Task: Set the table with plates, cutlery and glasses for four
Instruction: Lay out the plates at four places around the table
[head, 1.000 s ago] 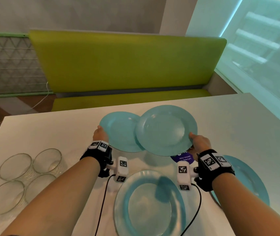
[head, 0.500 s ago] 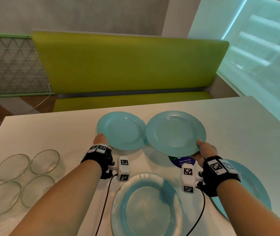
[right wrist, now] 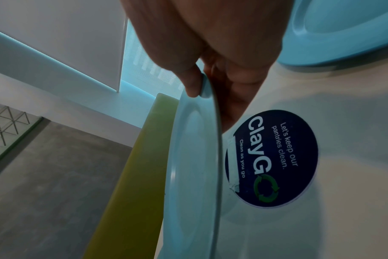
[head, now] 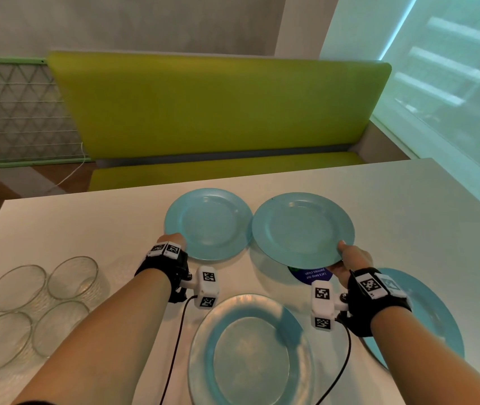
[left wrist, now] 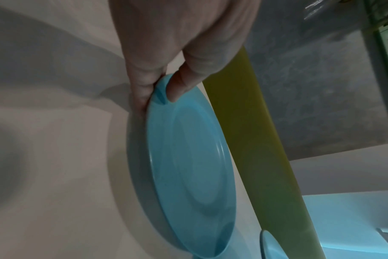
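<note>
Two light blue plates sit side by side over the far half of the white table [head: 408,206]. My left hand [head: 173,239] pinches the near rim of the left plate [head: 208,223], thumb on top and fingers under [left wrist: 159,91]; that plate [left wrist: 188,166] lies low on the table. My right hand [head: 350,255] pinches the near rim of the right plate [head: 301,229], which is held a little above the table with its shadow below. In the right wrist view the thumb lies on the plate [right wrist: 193,166] rim. Two more blue plates rest nearer me, one in front [head: 250,355] and one under my right forearm [head: 434,317].
Several clear glass bowls [head: 37,311] stand grouped at the table's near left. A round dark blue sticker [head: 310,275] [right wrist: 270,157] is on the table under the right plate's near edge. A green bench [head: 218,112] runs behind the table's far edge.
The two far plates overlapped a second ago; my right hand has carried its plate rightward and they now lie side by side. The left plate has settled lower onto the table.
</note>
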`<state>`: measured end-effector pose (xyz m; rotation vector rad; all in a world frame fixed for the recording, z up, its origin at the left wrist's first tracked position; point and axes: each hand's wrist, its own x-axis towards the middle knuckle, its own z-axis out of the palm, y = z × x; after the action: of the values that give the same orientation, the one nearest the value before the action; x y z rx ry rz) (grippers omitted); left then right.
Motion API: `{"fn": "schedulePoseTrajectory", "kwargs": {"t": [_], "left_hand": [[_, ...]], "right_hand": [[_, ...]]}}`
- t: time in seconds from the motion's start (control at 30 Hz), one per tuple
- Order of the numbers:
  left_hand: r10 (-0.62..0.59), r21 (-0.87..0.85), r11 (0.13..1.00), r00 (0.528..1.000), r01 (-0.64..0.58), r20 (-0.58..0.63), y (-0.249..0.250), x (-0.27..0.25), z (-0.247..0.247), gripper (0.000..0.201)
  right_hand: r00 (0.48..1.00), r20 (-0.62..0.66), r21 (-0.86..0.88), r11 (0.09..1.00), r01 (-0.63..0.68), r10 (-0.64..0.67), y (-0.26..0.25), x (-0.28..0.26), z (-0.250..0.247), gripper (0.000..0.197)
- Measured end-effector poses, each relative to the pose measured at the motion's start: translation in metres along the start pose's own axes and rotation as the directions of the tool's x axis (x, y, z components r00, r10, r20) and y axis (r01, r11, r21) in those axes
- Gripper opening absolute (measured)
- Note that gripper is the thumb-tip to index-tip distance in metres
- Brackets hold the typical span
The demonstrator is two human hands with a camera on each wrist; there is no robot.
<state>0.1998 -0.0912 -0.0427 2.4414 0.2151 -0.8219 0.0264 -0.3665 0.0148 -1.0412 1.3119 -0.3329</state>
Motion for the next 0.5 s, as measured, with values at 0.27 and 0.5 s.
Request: {"fn": "schedulePoseTrajectory", "kwargs": {"t": [0.27, 0.5], "left_hand": [[0.121, 0.210, 0.970, 0.993, -0.118, -0.001, 0.003, -0.006, 0.005, 0.038], [0.113, 0.219, 0.970, 0.994, -0.109, -0.006, 0.007, -0.006, 0.007, 0.039]], "right_hand": [[1.000, -0.004, 0.007, 1.000, -0.010, 0.010, 0.001, -0.001, 0.000, 0.038], [1.000, 0.002, 0.011, 1.000, -0.014, 0.014, -0.001, -0.002, -0.001, 0.038]]}}
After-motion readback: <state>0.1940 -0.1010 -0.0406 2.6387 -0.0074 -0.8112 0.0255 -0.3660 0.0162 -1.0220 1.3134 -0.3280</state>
